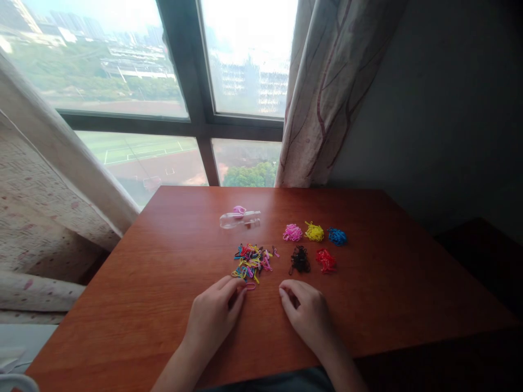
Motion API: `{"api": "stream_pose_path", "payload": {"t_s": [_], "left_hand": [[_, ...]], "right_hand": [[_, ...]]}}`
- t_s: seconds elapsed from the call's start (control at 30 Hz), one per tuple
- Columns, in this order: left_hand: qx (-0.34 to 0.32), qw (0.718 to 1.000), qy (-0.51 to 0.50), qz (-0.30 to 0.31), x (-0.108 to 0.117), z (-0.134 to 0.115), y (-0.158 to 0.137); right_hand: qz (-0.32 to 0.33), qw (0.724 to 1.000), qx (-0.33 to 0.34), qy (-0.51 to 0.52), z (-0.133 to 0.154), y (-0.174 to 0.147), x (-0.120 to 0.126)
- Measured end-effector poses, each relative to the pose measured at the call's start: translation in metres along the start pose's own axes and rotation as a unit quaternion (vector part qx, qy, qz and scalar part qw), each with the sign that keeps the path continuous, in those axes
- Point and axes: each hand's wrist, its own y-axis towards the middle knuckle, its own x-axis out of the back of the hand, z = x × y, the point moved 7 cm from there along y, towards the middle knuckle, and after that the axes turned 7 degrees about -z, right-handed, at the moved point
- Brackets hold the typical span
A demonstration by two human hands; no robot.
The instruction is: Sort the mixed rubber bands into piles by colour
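A mixed pile of small looped wire-like clips (252, 261) in several colours lies on the table. My left hand (216, 305) is at the pile's near edge, its thumb and forefinger closed at the left end of a pink clip (250, 286). My right hand (306, 311) rests on the table to the right, thumb and forefinger tips drawn together with nothing visible between them. Beyond it, clips lie in single-colour heaps: black (300, 259), red (326, 261), pink (292, 232), yellow (314, 232) and blue (337, 236).
A clear container (232, 220) with a pink part lies on its side behind the mixed pile. The brown wooden table (163, 261) reaches back to a window (245, 65), with a patterned curtain (322, 92) at each side. A white object (18, 381) shows at lower left.
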Motion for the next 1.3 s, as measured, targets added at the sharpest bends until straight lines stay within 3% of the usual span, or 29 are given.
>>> {"api": "stream_pose_path", "payload": {"t_s": [0.5,0.63,0.73,0.83,1.07,1.17,1.3], "left_hand": [[-0.003,1.0,0.013,0.014,-0.004,0.001,-0.001],[-0.006,0.999,-0.038,0.015,-0.006,-0.003,0.005],[-0.004,0.997,-0.078,0.001,-0.007,-0.014,0.024],[-0.017,0.999,-0.049,0.002,-0.012,-0.033,0.059],[-0.035,0.999,-0.002,0.03,-0.052,-0.068,0.147],[-0.033,0.999,0.004,0.039,-0.065,-0.071,0.16],[-0.024,0.999,-0.013,0.038,-0.058,-0.065,0.152]], "right_hand": [[-0.005,1.0,-0.009,0.008,-0.004,-0.002,-0.002],[-0.004,1.0,-0.013,0.012,-0.004,-0.001,-0.003],[-0.001,1.0,-0.016,0.014,-0.004,-0.001,-0.003],[0.002,1.0,-0.018,0.015,-0.004,0.0,-0.003],[-0.004,0.999,-0.011,0.035,-0.004,0.001,-0.003],[-0.007,0.999,-0.008,0.035,-0.004,0.001,-0.002],[-0.002,0.999,-0.008,0.036,-0.003,-0.001,-0.002]]}}
